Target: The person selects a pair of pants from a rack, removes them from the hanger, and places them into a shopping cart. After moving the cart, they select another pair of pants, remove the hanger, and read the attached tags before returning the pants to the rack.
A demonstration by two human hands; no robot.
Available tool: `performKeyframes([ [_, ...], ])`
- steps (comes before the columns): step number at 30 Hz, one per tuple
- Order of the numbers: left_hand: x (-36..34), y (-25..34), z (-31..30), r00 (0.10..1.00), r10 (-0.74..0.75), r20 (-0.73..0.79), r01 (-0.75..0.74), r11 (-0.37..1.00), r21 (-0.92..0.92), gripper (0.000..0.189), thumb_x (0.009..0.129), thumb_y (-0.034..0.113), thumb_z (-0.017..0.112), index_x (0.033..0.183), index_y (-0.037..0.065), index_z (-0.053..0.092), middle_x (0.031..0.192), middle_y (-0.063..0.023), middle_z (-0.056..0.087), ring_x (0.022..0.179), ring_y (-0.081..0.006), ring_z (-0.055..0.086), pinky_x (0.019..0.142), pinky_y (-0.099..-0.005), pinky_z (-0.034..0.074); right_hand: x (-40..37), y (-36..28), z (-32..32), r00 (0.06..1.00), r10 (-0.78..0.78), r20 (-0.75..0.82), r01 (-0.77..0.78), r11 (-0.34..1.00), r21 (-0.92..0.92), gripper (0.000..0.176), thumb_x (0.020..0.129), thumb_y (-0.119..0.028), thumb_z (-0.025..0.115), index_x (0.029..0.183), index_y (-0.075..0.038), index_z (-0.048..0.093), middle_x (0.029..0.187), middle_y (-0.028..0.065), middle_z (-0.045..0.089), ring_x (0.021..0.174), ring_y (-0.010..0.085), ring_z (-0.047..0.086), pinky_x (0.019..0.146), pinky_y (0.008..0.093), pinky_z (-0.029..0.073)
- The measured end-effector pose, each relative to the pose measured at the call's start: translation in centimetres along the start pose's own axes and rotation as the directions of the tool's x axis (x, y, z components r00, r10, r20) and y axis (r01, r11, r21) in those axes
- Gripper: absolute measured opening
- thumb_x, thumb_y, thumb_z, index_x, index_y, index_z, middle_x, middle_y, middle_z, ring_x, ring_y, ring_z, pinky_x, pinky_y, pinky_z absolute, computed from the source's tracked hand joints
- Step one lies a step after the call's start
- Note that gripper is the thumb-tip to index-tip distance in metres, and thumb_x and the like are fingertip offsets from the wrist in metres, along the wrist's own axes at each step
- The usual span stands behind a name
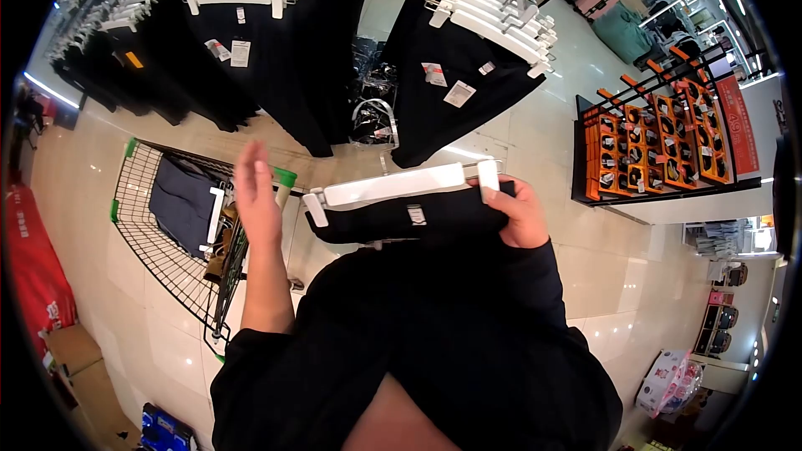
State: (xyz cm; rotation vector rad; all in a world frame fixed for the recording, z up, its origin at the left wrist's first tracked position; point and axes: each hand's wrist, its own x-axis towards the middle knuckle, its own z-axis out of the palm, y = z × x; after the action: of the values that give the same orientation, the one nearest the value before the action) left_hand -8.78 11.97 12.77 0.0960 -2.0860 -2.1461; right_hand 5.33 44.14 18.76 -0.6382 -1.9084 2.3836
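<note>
A pair of black trousers [380,219] hangs from a white clip hanger [393,185] right in front of my chest, with a small label at the waistband. My right hand [526,215] grips the waistband and the clip at the hanger's right end, thumb on top. My left hand [259,200] is raised to the left of the hanger, apart from it, fingers stretched out and holding nothing. Behind that hand stands a wire shopping cart [159,242] with green corners. Folded dark trousers [185,205] on a white hanger lie inside it. The lower part of the held trousers is hidden.
Racks of black trousers [284,75] on white hangers stand ahead, with another group of trousers [455,58] right of them. An orange display stand [660,134] is at the right. Cardboard boxes [88,384] and a red cloth [38,259] are at the left edge.
</note>
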Motion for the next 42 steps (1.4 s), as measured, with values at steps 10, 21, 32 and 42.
performKeyframes([
  [10, -1.7, -3.2, -0.5, 0.757, -0.289, 0.586, 0.492, 0.842, -0.220, 0.026, 0.099, 0.018, 0.056, 0.114, -0.002, 0.064, 0.092, 0.0025, 0.065, 0.079, -0.0033, 0.054, 0.071, -0.0188, 0.041, 0.9, 1.0, -3.1, 0.998, -0.044, -0.051, 0.054, 0.974, 0.219, 0.031, 0.087, -0.012, 0.063, 0.110, 0.008, 0.063, 0.106, 0.0184, 0.067, 0.097, 0.0255, 0.066, 0.091, 0.0337, 0.050],
  [21, -1.8, -2.2, 3.3, 0.768, -0.375, 0.519, 0.585, 0.742, -0.329, 0.013, 0.099, 0.018, 0.058, 0.094, 0.006, 0.060, 0.077, 0.0054, 0.058, 0.066, -0.0024, 0.045, 0.061, -0.0197, 0.036, 0.4, 1.6, -5.4, 0.984, -0.064, -0.164, 0.096, 0.975, 0.198, 0.028, 0.091, -0.016, 0.065, 0.105, 0.008, 0.062, 0.099, 0.0153, 0.067, 0.089, 0.0214, 0.067, 0.085, 0.0311, 0.052],
  [32, -1.7, -1.4, 8.5, 0.822, -0.340, 0.457, 0.487, 0.835, -0.256, 0.007, 0.096, 0.014, 0.062, 0.096, 0.007, 0.062, 0.078, 0.0065, 0.059, 0.064, -0.0004, 0.046, 0.057, -0.0172, 0.033, 0.6, 0.6, -8.6, 0.972, -0.075, -0.221, 0.124, 0.968, 0.216, 0.027, 0.090, -0.015, 0.067, 0.103, 0.008, 0.065, 0.098, 0.0137, 0.068, 0.086, 0.0178, 0.064, 0.083, 0.0279, 0.049],
  [42, -1.3, 0.5, 15.5, 0.722, -0.310, 0.618, 0.444, 0.894, -0.070, 0.024, 0.088, 0.009, 0.069, 0.110, 0.002, 0.062, 0.096, -0.0007, 0.064, 0.090, -0.0072, 0.058, 0.084, -0.0225, 0.046, 2.6, -0.5, -14.6, 0.980, -0.065, -0.187, 0.101, 0.976, 0.191, 0.032, 0.091, -0.021, 0.068, 0.106, 0.007, 0.062, 0.095, 0.0113, 0.066, 0.087, 0.0177, 0.064, 0.083, 0.0292, 0.051],
])
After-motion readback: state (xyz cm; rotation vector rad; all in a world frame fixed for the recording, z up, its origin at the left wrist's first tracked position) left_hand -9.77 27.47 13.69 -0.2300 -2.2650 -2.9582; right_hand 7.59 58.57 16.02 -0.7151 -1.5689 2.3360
